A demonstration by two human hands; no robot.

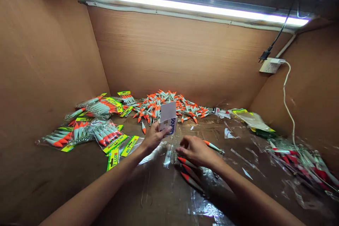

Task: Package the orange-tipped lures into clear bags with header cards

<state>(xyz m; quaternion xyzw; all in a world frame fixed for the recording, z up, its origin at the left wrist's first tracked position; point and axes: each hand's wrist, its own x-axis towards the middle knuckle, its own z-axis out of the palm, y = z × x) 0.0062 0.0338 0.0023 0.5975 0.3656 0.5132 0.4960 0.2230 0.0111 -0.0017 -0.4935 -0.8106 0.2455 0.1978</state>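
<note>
My left hand point(153, 137) is closed around a small white box point(168, 119) with its flap open, held just above the table. My right hand point(195, 151) rests palm down on the table with its fingers curled over several orange-tipped white fishing lures point(188, 173) lying in a row; whether it grips one I cannot tell. One more lure point(213, 146) pokes out beyond its knuckles. A narrow clear plastic bag point(167, 155) lies between the two hands.
A large heap of loose lures point(161, 107) sits at the back wall. Packed bags of lures with yellow-green labels point(106, 132) lie at the left. More bags and clear wrappers point(296, 159) lie at the right. Brown board walls enclose the table; a socket point(270, 65) hangs at right.
</note>
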